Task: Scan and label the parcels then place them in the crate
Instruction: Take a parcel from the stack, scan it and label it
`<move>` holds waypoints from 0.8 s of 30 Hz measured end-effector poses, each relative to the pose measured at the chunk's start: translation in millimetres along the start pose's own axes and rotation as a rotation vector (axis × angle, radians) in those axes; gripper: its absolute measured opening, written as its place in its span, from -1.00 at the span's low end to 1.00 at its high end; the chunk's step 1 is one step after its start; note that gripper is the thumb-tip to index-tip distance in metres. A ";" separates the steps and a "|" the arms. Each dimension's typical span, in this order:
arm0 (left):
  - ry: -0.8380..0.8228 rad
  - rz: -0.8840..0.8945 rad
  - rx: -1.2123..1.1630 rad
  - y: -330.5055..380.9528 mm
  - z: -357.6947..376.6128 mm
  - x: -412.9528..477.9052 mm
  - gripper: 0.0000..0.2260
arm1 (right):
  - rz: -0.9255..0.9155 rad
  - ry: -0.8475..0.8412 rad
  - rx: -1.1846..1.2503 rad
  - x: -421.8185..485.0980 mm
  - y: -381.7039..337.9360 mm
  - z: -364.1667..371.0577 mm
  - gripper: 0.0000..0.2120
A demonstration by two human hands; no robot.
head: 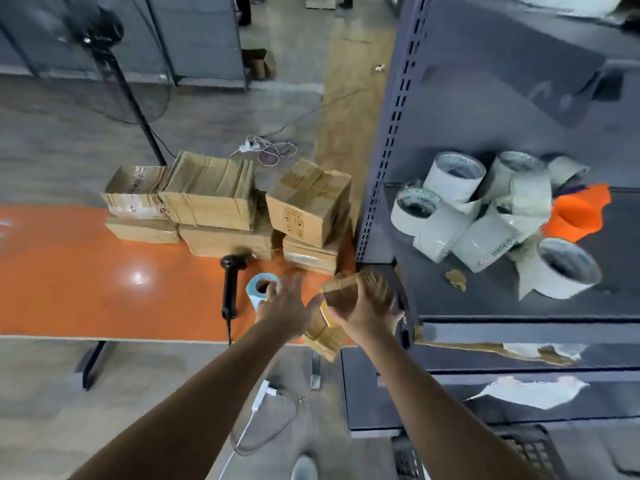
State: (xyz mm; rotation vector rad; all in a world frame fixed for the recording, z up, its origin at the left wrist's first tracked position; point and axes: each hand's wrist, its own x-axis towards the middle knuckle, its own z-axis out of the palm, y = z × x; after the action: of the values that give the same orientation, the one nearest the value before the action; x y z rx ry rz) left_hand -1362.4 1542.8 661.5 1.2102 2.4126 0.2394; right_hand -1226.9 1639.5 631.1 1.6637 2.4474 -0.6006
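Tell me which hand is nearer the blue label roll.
Left. The left hand reaches the rim of the blue label roll; the right hand holds a parcel farther to its right.

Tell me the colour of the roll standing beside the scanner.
Light blue roll with a brown core, clearest in the head view, right of the black scanner.

The label roll (260,288) stands on the table (69,271) near its front edge. Just left of the roll lies the scanner (230,284). Behind the roll sit the stacked parcels (221,206), two layers high. The left hand (287,308) reaches onto the roll from the right. Farther right, the right hand (372,308) holds a parcel (344,292) over a small pile (327,337). Well right of the roll stands the shelf rack (398,133), with tape rolls (453,176) on its shelf.
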 end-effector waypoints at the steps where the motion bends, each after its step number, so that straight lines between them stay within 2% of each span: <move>1: -0.018 0.011 -0.015 3.6 0.7 6.9 -0.38 | 0.008 -0.009 -0.002 3.2 2.1 -0.4 0.02; 6: -0.157 0.067 -0.062 8.4 4.1 33.5 -0.37 | 0.001 -0.001 0.061 17.4 -4.2 -0.3 0.02; 13: -0.386 0.031 -0.293 6.5 2.4 43.4 -0.14 | 0.076 0.045 0.200 24.6 -8.3 5.4 -0.13; 20: -0.347 0.209 -0.371 -20.1 -15.7 58.0 0.06 | 0.143 0.116 0.310 22.0 -27.9 4.3 -0.28; 24: -0.259 0.327 -0.476 -46.6 -29.2 67.7 -0.05 | 0.181 0.215 0.334 12.3 -58.8 1.3 -0.38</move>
State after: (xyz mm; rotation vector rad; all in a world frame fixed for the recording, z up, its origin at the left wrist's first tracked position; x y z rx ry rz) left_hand -1444.8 1569.5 651.7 1.3018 1.7919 0.6678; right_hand -1285.6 1631.1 641.0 2.1523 2.3989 -0.8861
